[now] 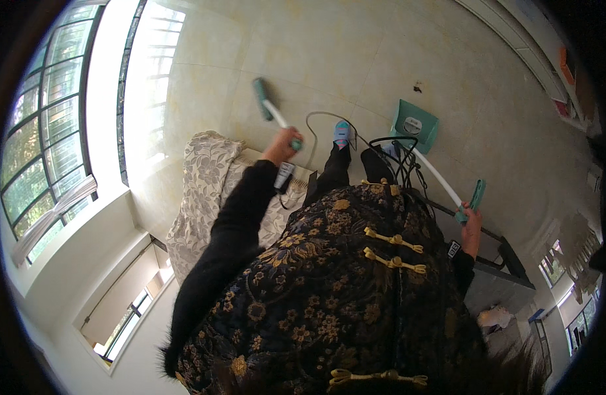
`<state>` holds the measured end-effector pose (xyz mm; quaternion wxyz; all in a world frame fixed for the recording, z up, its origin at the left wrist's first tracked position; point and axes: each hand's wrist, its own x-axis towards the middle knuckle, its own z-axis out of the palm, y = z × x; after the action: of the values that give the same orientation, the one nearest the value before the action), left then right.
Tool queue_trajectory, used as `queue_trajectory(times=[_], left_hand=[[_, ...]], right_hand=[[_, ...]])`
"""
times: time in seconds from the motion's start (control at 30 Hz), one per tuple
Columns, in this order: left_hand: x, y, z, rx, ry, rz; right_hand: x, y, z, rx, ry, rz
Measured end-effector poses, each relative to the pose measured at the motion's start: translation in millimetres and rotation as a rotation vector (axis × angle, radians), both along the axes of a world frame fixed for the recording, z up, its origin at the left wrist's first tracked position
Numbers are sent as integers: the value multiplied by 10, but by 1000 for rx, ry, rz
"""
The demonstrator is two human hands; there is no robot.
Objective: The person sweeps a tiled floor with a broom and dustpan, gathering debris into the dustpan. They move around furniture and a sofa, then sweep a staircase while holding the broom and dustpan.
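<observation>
Pale, glossy floor tiles (329, 59) are filling the upper part of the view, with daylight pouring across them from tall paned windows (46, 125) along one side of the room.

The left hand (281, 146) is clamped around the teal grip of a small broom (271, 112). Its white shaft is running up and away from the hand to a teal brush head, which is lying against the floor out in front of the person. The right hand (472, 222) is closed around the teal top of a long-handled dustpan (415, 125). Its white handle is slanting from the hand down to the teal pan, which is resting on the floor with its open side facing the person. The broom head and the pan are sitting well apart on the tiles, with the person's foot in a blue slipper (342, 133) standing between them.

A small dark speck (417, 87) is lying on the floor beyond the dustpan. A grey cord (316, 118) is looping over the tiles near the slipper. The person is wearing a dark jacket (336, 289) with a gold floral pattern and gold knot fastenings over black sleeves. Beside the left arm, a piece of furniture draped in a pale flowered cover (204, 191) is standing near the window wall. A black wire rack (398, 158) is rising just behind the dustpan handle.
</observation>
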<state>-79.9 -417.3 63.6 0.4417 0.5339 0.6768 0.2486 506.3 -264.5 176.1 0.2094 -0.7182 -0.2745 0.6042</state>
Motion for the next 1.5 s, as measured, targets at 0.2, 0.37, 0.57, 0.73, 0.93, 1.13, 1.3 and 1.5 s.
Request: queue_trajectory(times=[0.2, 0.37, 0.57, 0.73, 0.93, 1.13, 1.3, 1.5], left_hand=[[1086, 758, 436, -682, -1341, 1065], [673, 893, 992, -652, -1504, 948], [106, 215, 1176, -415, -1755, 1071], [-499, -413, 682, -399, -1840, 1329], [-1660, -648, -19, -236, -1835, 1602], [-1075, -14, -191, -270, -1557, 1284], [246, 660, -147, -658, -1403, 1130], [479, 1182, 16, -696, -1790, 616]], right_hand=[[-355, -56, 304, -15, -96, 33], [-560, 11, 449, -79, -268, 73], [-612, 144, 298, -31, -117, 115], [-662, 114, 319, 7, -225, 120], [-594, -54, 416, 29, -147, 11], [-573, -167, 411, 61, -26, -151], [-551, -129, 470, 41, -82, -81], [-591, -51, 535, 17, -181, -86]])
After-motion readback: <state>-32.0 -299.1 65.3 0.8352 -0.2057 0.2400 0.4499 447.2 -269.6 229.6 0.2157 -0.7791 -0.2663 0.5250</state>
